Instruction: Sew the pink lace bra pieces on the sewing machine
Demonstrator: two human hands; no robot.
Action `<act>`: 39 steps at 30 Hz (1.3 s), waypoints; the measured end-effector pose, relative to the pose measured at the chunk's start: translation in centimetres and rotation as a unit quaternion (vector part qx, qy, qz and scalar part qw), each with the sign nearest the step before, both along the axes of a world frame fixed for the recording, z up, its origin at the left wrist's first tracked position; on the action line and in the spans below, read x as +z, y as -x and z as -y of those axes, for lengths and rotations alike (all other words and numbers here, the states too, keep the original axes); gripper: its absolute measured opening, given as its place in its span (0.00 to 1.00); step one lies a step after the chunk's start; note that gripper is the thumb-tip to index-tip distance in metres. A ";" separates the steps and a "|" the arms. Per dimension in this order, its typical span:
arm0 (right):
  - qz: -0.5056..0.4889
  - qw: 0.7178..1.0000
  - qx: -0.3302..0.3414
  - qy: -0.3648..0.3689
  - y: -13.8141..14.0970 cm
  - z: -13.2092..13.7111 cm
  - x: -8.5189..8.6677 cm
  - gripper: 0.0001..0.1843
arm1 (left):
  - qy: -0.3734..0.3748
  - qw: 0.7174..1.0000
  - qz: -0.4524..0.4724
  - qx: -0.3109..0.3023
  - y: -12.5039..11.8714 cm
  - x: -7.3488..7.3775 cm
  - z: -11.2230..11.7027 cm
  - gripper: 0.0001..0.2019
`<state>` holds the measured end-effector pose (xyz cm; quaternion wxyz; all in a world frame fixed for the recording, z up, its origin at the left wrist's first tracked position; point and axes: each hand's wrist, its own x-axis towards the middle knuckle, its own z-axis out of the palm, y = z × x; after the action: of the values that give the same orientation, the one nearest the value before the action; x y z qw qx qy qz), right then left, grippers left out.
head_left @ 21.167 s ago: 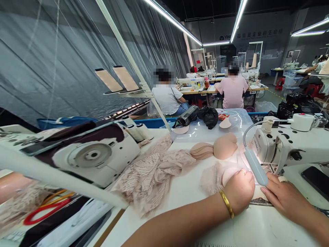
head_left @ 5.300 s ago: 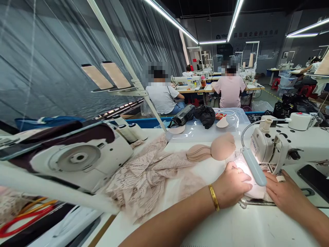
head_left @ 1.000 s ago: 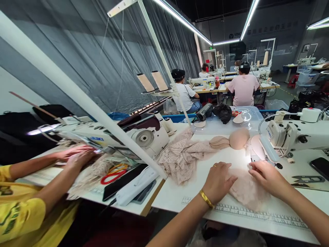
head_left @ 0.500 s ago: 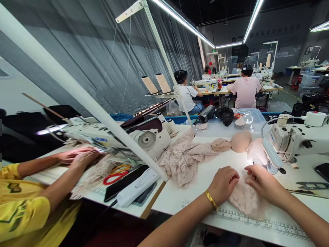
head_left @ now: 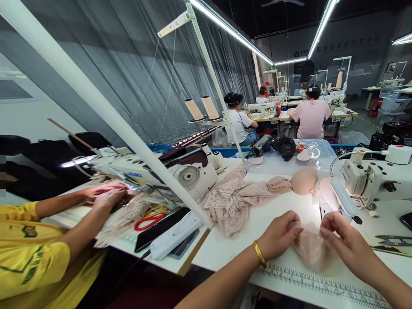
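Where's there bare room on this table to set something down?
One bare patch of table lies between the lace, the stacked pads and the left hand. Another lies between the lace and the table's front edge. It's crowded around the lamp and at the mesh between the left hand and right hand.

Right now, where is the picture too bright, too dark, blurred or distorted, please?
Head view, centre right: the table by the lamp is washed out white, and the cloth between left hand and right hand looks blurred; head view, top: the ceiling is nearly black around bright tubes; head view, left: the pole widens toward the edge, as if stretched.
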<state>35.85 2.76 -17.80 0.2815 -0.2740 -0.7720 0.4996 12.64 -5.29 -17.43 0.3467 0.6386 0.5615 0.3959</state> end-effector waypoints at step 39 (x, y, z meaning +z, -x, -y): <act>-0.090 0.958 -0.053 0.268 0.6 -1.7 -1.5 0.23 | -0.247 0.836 -0.466 -0.152 -0.2 1.9 0.4 0.14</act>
<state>35.25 4.41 -19.32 0.2920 -0.3338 -0.5656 0.6953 12.83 -5.68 -15.48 -0.0698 0.8894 0.4357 0.1192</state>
